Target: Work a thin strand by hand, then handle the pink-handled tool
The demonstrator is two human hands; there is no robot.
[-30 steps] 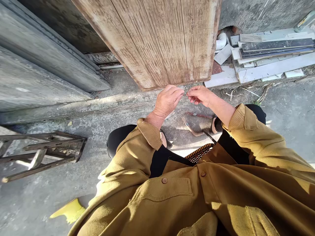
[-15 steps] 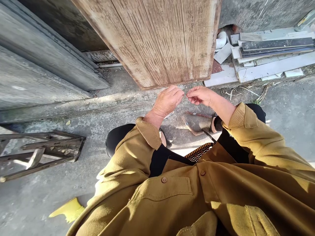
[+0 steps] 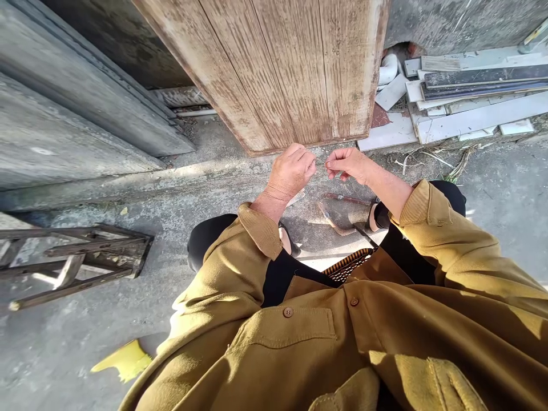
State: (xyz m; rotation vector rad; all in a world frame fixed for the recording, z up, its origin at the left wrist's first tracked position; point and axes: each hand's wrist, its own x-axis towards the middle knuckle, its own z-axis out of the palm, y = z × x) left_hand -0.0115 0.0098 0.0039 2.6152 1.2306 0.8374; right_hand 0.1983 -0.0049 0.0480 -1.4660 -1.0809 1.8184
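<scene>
My left hand [image 3: 292,171] is closed, its back turned up and its fingers curled in a pinch. Facing it across a small gap, my right hand [image 3: 346,164] pinches with thumb and forefinger while its other fingers curl loosely. Anything between the fingertips of either hand is too fine or hidden to make out. Both hands hover over the concrete ground, just in front of the lower edge of a worn wooden panel [image 3: 295,74]. Below them, a thin reddish bar [image 3: 349,198] lies on the ground between my feet.
A weathered wooden stool or trestle [image 3: 92,248] lies at the left. A torn yellow piece [image 3: 124,361] is on the concrete near it. White and dark strips [image 3: 479,117] are stacked at the right, beside a white pipe [image 3: 388,69]. Grey boards [image 3: 77,108] lean at upper left.
The gap between my hands has widened a little, with the left hand drawing slightly leftward. The whole view has shifted slightly; the surroundings look the same.
</scene>
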